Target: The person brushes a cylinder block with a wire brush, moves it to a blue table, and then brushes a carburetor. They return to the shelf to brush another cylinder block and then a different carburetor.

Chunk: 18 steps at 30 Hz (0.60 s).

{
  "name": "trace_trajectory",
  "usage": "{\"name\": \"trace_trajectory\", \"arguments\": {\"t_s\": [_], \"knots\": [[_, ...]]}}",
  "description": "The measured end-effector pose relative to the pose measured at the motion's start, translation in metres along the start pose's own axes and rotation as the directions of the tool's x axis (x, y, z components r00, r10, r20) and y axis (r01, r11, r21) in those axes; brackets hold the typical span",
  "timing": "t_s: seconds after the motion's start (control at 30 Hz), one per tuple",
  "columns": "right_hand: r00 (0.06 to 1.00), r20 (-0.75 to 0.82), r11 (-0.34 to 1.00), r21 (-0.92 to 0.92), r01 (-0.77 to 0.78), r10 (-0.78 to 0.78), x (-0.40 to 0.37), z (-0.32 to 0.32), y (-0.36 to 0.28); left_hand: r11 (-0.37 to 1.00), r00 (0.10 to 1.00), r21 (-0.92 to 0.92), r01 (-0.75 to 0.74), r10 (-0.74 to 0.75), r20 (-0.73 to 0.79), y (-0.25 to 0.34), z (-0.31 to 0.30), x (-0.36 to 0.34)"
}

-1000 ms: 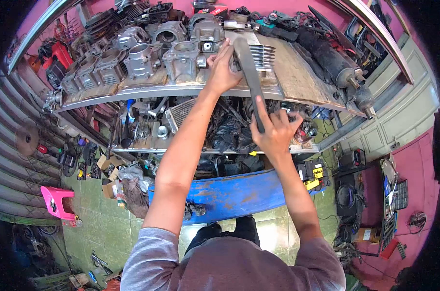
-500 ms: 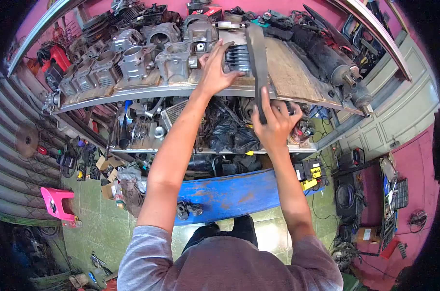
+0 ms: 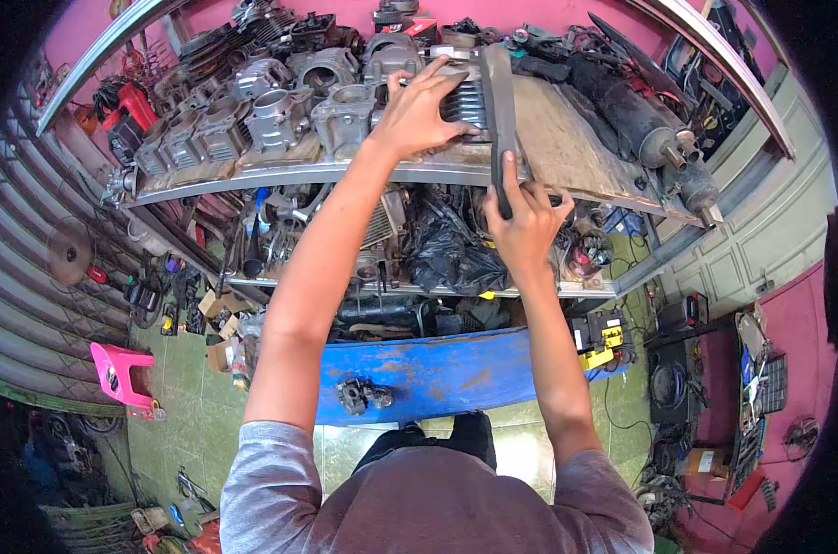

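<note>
My left hand (image 3: 419,113) spreads over the left side of a metal part with cooling fins (image 3: 467,103) on the upper shelf, thumb at its lower corner and fingers toward its far end. Right against the part's other side stands a long dark grey flat bar (image 3: 499,106). My right hand (image 3: 527,217) grips the bar's near end, the index finger stretched along it. The bar's exact kind does not show. To the left of my left hand sits a grey engine cylinder (image 3: 343,120), with another cylinder (image 3: 278,120) beside it.
A worn wooden board (image 3: 576,138) covers the shelf's right part. Exhaust mufflers (image 3: 636,115) lie beyond it. The shelf's metal front edge (image 3: 317,177) runs below my hands. A blue bench (image 3: 437,374) with a small metal part (image 3: 363,395) stands near my legs. A pink stool (image 3: 123,374) is at left.
The view has shifted slightly, moving the shelf rightward in it. My left hand's fingers have stretched further over the finned part. The bar, blurred before, now looks sharper.
</note>
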State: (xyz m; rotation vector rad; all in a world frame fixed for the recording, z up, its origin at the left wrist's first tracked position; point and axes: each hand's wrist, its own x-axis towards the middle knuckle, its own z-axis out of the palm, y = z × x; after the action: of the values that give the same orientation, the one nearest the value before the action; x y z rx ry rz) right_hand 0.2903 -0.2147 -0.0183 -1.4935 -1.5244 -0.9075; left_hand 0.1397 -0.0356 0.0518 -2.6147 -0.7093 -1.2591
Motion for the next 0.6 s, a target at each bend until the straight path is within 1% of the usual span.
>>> {"name": "trace_trajectory", "arguments": {"t_s": [0.07, 0.1, 0.17, 0.2, 0.23, 0.27, 0.3, 0.37, 0.4, 0.47, 0.53, 0.57, 0.6], "knots": [[0.999, 0.011, 0.996, 0.075, 0.037, -0.038, -0.018, -0.002, 0.002, 0.999, 0.999, 0.007, 0.034, -0.034, 0.018, -0.002, 0.002, -0.002], [0.999, 0.033, 0.994, 0.112, 0.017, -0.021, -0.029, -0.005, -0.001, 0.999, 0.999, 0.008, 0.031, -0.032, 0.021, -0.002, 0.001, -0.001], [0.999, 0.029, 0.992, 0.127, 0.011, -0.015, -0.035, -0.005, -0.001, 0.998, 0.993, 0.023, 0.061, -0.063, 0.1, -0.002, -0.001, 0.003], [0.999, 0.035, 0.99, 0.142, 0.009, -0.014, -0.033, -0.008, -0.002, 0.998, 0.993, 0.021, 0.062, -0.064, 0.097, 0.0, -0.002, 0.002], [0.999, 0.03, 0.995, 0.097, 0.014, -0.017, -0.024, -0.007, 0.0, 0.998, 0.996, 0.017, 0.06, -0.061, 0.064, 0.002, -0.001, 0.001], [0.999, 0.031, 0.995, 0.096, 0.014, -0.017, -0.015, -0.008, 0.0, 0.998, 0.998, 0.015, 0.055, -0.056, 0.031, 0.004, -0.001, 0.0], [0.999, 0.034, 0.997, 0.071, 0.012, -0.014, -0.003, -0.009, -0.002, 0.999, 0.998, 0.016, 0.051, -0.052, 0.029, 0.004, 0.0, -0.001], [1.0, 0.012, 1.0, 0.012, 0.013, -0.013, 0.01, -0.004, -0.002, 1.0, 1.0, 0.012, 0.001, -0.001, -0.006, 0.004, 0.004, -0.004], [1.0, 0.017, 1.0, 0.013, 0.008, -0.008, 0.007, -0.003, -0.002, 1.0, 1.0, 0.01, 0.002, -0.002, 0.001, 0.006, 0.003, -0.003], [0.999, 0.028, 0.997, 0.067, 0.025, -0.027, -0.004, 0.0, -0.002, 0.995, 0.998, 0.086, 0.046, -0.049, 0.036, 0.008, 0.001, 0.003], [0.999, -0.007, 0.995, 0.085, 0.048, -0.048, -0.028, -0.002, -0.002, 0.995, 0.998, 0.095, 0.037, -0.043, 0.053, 0.006, 0.0, 0.004], [0.998, 0.041, 0.994, 0.101, 0.034, -0.038, -0.045, -0.004, -0.002, 0.994, 0.998, 0.108, 0.028, -0.034, 0.057, 0.007, -0.001, 0.002], [0.996, 0.089, 0.993, 0.118, 0.022, -0.032, -0.046, -0.008, -0.004, 0.992, 0.998, 0.122, 0.019, -0.026, 0.059, 0.006, -0.002, 0.002]]}}
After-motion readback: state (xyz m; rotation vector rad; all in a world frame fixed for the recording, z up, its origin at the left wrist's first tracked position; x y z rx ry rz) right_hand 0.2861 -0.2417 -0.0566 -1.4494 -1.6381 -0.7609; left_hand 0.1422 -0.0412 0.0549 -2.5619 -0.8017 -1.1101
